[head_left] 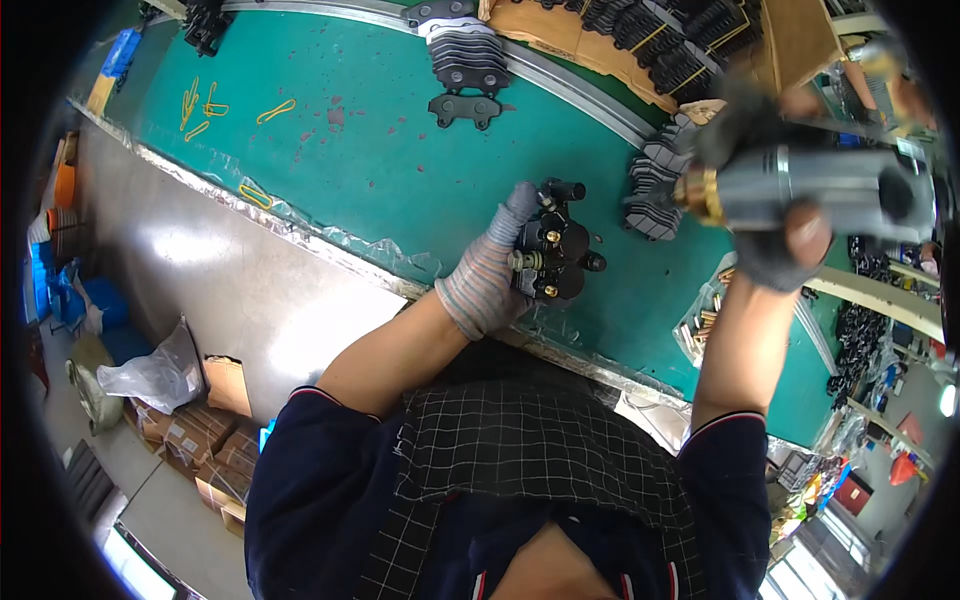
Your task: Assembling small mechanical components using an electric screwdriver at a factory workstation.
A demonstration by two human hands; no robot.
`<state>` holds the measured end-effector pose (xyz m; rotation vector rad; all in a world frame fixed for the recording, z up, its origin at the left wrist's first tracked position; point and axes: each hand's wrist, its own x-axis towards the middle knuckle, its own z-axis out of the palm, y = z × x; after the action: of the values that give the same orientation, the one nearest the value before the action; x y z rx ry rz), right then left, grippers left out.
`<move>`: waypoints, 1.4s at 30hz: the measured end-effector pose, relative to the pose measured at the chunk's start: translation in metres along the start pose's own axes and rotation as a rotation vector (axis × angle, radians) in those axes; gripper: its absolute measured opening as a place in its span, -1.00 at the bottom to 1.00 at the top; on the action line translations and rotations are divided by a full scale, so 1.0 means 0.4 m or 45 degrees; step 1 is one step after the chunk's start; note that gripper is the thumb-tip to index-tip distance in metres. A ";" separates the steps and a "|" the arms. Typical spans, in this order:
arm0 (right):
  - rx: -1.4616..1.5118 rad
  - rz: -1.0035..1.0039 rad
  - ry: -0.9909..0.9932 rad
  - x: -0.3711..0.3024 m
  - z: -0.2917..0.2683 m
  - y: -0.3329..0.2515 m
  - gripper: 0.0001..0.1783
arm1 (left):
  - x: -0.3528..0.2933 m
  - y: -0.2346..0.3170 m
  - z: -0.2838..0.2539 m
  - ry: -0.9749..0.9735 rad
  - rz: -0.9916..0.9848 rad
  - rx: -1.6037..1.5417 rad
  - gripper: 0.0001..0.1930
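My left hand (pixel 480 285), in a striped knitted glove, is closed around a black brake caliper (pixel 568 250) with brass-coloured fittings, held over the green bench top (pixel 350 170). Off to the right, my right hand (pixel 785 262), in a dark fingerless-looking glove, grips a silver power driver (pixel 840 190). The driver's brass-coloured nose points left, toward a fanned stack of brake pads (pixel 652 195); motion blurs the tip and part of this hand. The driver and the caliper are apart.
Black pad plates (pixel 466 75) lie in a row at the far side, near a cardboard box (pixel 560 32) of stacked pads. Yellow rubber bands (pixel 277 111) are scattered at the left. A clear tray (pixel 700 325) holds brass-coloured pins. A metal rail (pixel 580 95) crosses the bench.
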<state>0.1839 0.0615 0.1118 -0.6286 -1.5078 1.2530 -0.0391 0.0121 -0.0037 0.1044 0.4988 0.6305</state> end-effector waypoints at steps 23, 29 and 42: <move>0.281 -0.208 0.459 -0.115 0.193 0.024 -0.20 | -0.017 -0.049 0.062 0.122 -0.116 -0.004 -0.41; 0.303 -0.174 0.502 -0.123 0.190 0.019 -0.24 | -0.027 -0.048 0.086 0.176 -0.122 0.134 -0.34; 0.222 -0.108 0.556 -0.127 0.187 0.056 -0.33 | 0.004 -0.044 0.065 0.072 -0.126 0.177 -0.28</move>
<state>0.1273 -0.0042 0.0778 -0.6645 -1.0422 1.0829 -0.0161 0.0004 0.0142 0.1925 0.5990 0.5026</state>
